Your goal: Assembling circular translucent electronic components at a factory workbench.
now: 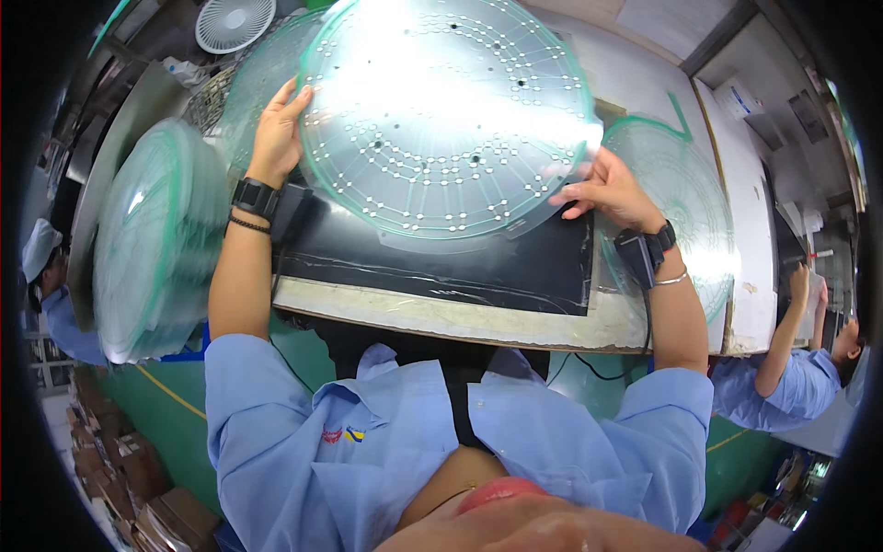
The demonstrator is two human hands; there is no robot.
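Between my hands a large round clear sheet (pixel 432 120) is held up, tilted, with a green-tinted rim and rings of small pale pads joined by thin lines. My left hand (pixel 279 133) grips its left edge, thumb against the near face. At its lower right edge my right hand (pixel 612 193) pinches the rim between thumb and fingers. Strong glare hides part of the sheet's upper face. Below it lies a black mat (pixel 395 262) on the worktable (pixel 441 317). Beside my right wrist rests another clear round sheet (pixel 681 212) on the table.
A thick stack of round clear sheets (pixel 138 239) stands at the left. More sheets lie behind my left hand. A white fan (pixel 235 23) is at the far left. Co-workers in blue sit at left and right (pixel 782 386). Cardboard boxes (pixel 175 520) are on the floor, lower left.
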